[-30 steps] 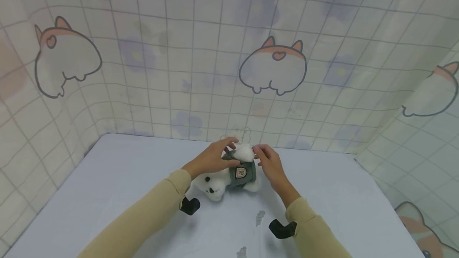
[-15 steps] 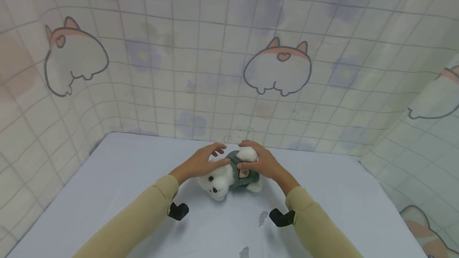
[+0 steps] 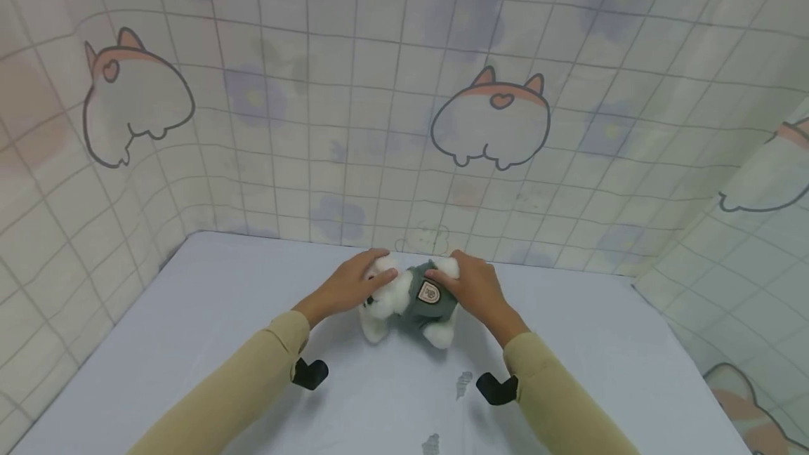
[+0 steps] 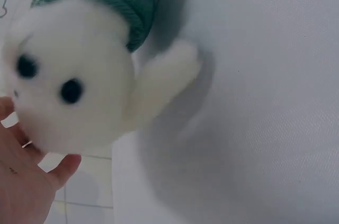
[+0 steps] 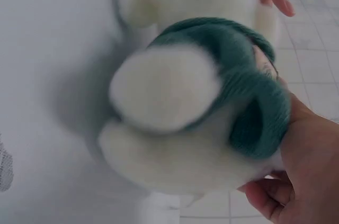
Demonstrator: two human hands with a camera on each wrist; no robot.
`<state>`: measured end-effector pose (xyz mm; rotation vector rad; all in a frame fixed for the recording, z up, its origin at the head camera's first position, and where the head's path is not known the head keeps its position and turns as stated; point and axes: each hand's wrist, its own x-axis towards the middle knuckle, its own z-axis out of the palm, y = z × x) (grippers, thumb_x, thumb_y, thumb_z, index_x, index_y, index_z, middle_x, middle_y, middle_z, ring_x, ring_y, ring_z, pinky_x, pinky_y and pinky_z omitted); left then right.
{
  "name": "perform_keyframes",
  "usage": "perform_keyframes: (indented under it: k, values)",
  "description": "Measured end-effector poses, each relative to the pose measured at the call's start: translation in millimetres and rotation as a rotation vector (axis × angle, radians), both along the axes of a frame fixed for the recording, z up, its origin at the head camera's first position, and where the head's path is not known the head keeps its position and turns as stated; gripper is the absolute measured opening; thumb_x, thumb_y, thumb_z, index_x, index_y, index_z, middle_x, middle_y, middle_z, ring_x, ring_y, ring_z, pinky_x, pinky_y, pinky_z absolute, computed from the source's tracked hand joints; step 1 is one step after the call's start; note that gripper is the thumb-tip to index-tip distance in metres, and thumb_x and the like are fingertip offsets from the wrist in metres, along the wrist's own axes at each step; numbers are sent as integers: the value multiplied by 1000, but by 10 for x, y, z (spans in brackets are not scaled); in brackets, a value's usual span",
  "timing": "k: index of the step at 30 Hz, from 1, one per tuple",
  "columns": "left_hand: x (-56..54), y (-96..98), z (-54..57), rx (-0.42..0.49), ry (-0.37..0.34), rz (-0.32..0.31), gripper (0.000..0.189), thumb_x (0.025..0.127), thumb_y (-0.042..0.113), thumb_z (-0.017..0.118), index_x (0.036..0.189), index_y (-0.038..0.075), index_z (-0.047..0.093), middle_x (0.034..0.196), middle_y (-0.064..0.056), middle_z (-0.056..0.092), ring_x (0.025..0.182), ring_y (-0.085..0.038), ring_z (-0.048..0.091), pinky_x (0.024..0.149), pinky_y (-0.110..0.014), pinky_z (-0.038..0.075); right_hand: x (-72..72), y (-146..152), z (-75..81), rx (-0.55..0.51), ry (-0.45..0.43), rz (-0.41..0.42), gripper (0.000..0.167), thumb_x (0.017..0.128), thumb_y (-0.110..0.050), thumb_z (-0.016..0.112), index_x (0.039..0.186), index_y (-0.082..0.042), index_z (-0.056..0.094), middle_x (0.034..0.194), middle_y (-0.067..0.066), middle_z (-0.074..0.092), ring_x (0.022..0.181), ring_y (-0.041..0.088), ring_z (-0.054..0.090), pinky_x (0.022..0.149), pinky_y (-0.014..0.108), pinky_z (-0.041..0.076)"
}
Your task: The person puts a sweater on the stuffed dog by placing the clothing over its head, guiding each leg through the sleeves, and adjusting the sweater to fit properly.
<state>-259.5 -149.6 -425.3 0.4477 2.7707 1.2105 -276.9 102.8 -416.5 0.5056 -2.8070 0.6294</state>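
A white plush dog (image 3: pixel 395 298) with dark eyes and a grey-green vest (image 3: pixel 414 316) lies on the white table, held between both hands. The vest carries a small patch (image 3: pixel 429 292). My left hand (image 3: pixel 346 288) holds the head, its thumb across the front and its fingers behind. In the left wrist view that hand (image 4: pixel 24 181) curls about the muzzle, and a white ear (image 4: pixel 164 78) hangs toward the table. My right hand (image 3: pixel 478 291) grips the rear end, thumb over the vest. The right wrist view shows a rounded white leg (image 5: pixel 164 89) beside that hand (image 5: pixel 312 166).
A pale grid-patterned cloth (image 3: pixel 379 125) with cartoon corgi prints rises behind the table (image 3: pixel 556 343) and at both sides. Two small grey marks, one (image 3: pixel 464 385) farther back, show on the tabletop. A black camera mount (image 3: pixel 311 373) juts from each sleeve.
The plush dog has rolled, its head going from low front to farther back and its legs now hanging toward the front. Both hands have closed onto it, the right from the vest's far side.
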Motion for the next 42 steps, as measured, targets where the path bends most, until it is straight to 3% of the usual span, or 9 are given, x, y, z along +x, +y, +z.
perform_keyframes:
  k: [5,13,15,19,22,26,33,38,42]
  values:
    - [-12,-10,2,22,12,42,74,93,60,48,153,22,27,159,-6,28,147,-30,25,118,-53,23,91,31,-7,7,9,-85,48,88,-55,61,83,-7,59,60,3,53,53,15,45,46,25,32]
    - [-13,74,-72,38,44,15,63,97,43,54,150,16,33,152,-9,37,131,-30,47,103,-50,45,187,87,-62,-281,-252,-202,46,92,-51,57,86,-6,62,50,6,60,44,29,62,40,26,45]
    - [-13,105,-90,57,51,11,55,97,38,56,144,14,41,145,-9,46,124,-28,54,98,-45,50,182,105,-72,-284,-242,-214,43,91,-49,59,91,-6,62,62,9,66,53,30,64,47,28,48]
    - [-21,187,-127,92,46,-18,40,96,30,59,132,13,55,133,-7,57,112,-26,61,93,-41,52,155,112,-71,-255,-197,-153,42,89,-40,65,116,-9,58,108,12,66,95,28,64,77,41,55]
    - [-45,270,-166,92,37,-47,36,96,27,58,130,13,57,135,-7,57,120,-28,58,100,-44,48,145,102,-67,-221,-154,-64,48,86,-32,71,127,-13,53,125,12,59,113,32,59,92,50,51]
    - [-94,389,-229,75,18,-53,39,95,22,55,133,14,54,137,-9,55,132,-29,48,110,-49,39,160,89,-69,-188,-78,5,38,84,-24,74,118,-18,59,119,9,59,110,32,60,90,52,52]
    - [-129,536,-276,122,4,33,37,93,16,56,130,14,56,128,-12,58,125,-31,52,108,-52,40,162,57,-95,-231,-75,41,16,87,-16,70,99,-22,62,118,6,53,119,35,57,98,55,48]
    - [-131,619,-296,149,15,82,31,87,15,66,117,15,58,117,-14,58,114,-30,54,101,-52,44,158,35,-97,-262,-103,4,20,84,-14,74,97,-16,60,118,9,49,117,36,56,96,54,49]
    - [-129,671,-296,126,96,114,33,76,14,77,102,15,56,105,-12,57,101,-27,55,91,-46,49,153,19,-78,-253,-123,-35,34,79,-16,80,102,-9,57,118,12,47,112,34,57,93,51,51]
